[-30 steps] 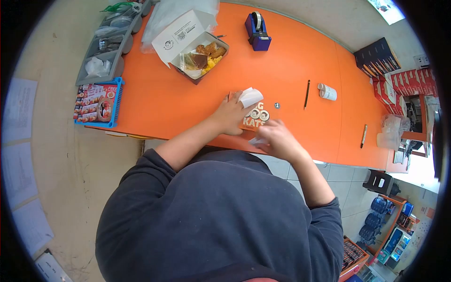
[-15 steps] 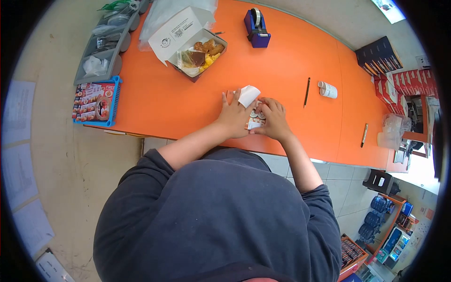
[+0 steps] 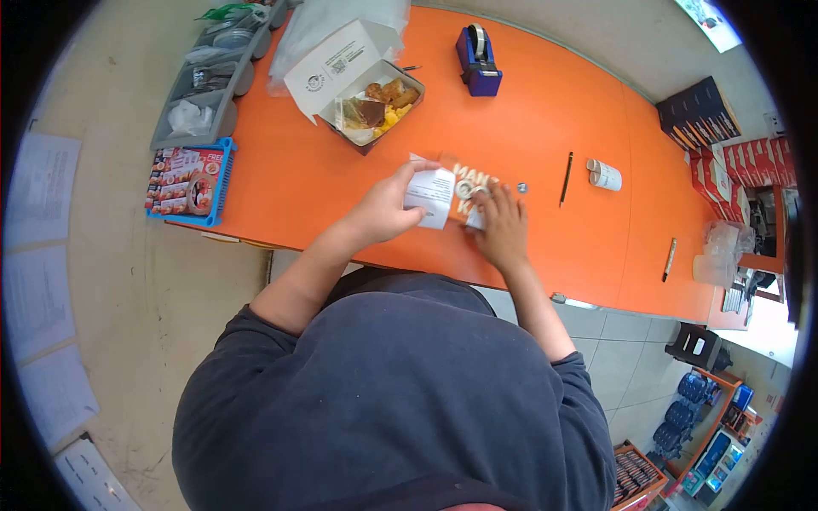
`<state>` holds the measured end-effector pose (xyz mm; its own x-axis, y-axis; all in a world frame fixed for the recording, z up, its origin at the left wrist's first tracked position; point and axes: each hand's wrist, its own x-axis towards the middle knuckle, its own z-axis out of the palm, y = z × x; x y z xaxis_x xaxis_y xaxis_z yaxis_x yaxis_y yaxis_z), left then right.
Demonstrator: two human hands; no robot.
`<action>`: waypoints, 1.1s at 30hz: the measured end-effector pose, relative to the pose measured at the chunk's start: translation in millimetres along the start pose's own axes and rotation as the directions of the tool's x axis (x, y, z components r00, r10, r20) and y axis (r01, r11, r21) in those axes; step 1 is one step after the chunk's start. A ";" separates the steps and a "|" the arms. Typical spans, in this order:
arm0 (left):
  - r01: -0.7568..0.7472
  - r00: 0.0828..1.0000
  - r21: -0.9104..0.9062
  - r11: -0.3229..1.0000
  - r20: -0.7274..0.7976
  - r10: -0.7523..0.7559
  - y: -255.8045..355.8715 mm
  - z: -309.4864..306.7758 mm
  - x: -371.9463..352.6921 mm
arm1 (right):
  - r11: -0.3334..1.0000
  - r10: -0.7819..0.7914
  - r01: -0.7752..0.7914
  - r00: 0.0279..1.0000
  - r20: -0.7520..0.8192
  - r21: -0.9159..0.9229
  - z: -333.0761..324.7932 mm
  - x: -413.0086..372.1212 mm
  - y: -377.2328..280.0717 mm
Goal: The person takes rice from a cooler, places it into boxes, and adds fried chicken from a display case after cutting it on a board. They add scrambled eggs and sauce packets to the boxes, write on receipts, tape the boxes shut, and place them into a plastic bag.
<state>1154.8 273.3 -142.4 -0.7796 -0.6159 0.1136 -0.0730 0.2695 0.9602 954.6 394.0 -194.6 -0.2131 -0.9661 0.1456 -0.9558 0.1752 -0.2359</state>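
A white printed paper slip [image 3: 431, 194], like a receipt, is held between the thumb and fingers of my left hand [image 3: 388, 204], just above the table. Beside it lies an orange-and-white printed card [image 3: 464, 175] with large letters. Round silver coins [image 3: 463, 190] rest on the card, partly covered by my right hand [image 3: 503, 223]. That hand lies palm down, fingers stretched over the card's right side and touching the coins. A single coin [image 3: 522, 187] sits on the table to the right of the fingertips.
An open food box [image 3: 345, 72] stands at the back left, near a blue tape dispenser [image 3: 481, 68]. A pencil [image 3: 567, 179], a paper roll [image 3: 605, 175] and a pen [image 3: 670, 260] lie to the right. A blue basket [image 3: 223, 183] is at the left edge.
My left hand has moved left off the card and now holds the slip turned print-side up. My right hand has flattened over the coins; a loose coin now shows to its right.
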 end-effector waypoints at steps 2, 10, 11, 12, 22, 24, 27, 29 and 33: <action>0.156 0.987 -0.209 0.965 0.079 -0.142 16.2 -3.8 -6.6 | 0.986 0.044 -0.044 0.999 0.007 0.158 -10.2 13.7 6.5; 0.141 0.952 -0.060 0.988 0.280 -0.119 50.0 -16.4 -7.3 | 0.405 -0.316 -0.087 0.921 0.229 0.910 -81.2 28.5 -37.7; 0.154 0.974 -0.219 0.963 0.200 -0.111 43.6 -15.8 -5.4 | 0.388 -0.309 -0.201 0.891 0.333 0.900 -76.9 28.6 -37.1; 0.150 0.987 -0.373 0.915 0.115 -0.115 40.0 -15.5 -4.2 | 0.369 -0.307 -0.312 0.848 0.432 0.875 -75.0 29.7 -37.1; 0.426 0.905 -0.594 0.682 0.279 -0.323 26.2 -7.3 -17.9 | 0.319 -0.093 -0.151 0.978 0.189 0.936 -84.8 27.8 -51.5; 0.475 0.880 -0.661 0.581 0.336 -0.336 25.4 -9.7 -18.8 | 0.359 -0.113 -0.161 0.970 0.214 0.919 -85.8 29.0 -51.2; 0.488 0.871 -0.694 0.530 0.350 -0.344 24.2 -11.6 -22.2 | 0.560 -0.089 -0.011 0.993 0.073 0.829 -86.2 31.5 -58.2; 0.443 0.894 -0.708 0.549 0.300 -0.334 21.5 -7.9 -22.6 | 0.881 -0.138 0.275 0.928 -0.345 0.385 -80.0 36.1 -68.5; 0.343 0.913 -0.677 0.651 0.078 -0.400 24.7 -3.8 -19.7 | 0.717 -0.099 0.141 0.990 -0.100 0.683 -91.1 27.0 -88.9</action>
<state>1170.7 289.3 -120.0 -0.7311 -0.6127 -0.3002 0.1067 -0.5372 0.8367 1015.3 369.6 -82.2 -0.1370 -0.9547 0.2640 -0.5768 -0.1398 -0.8048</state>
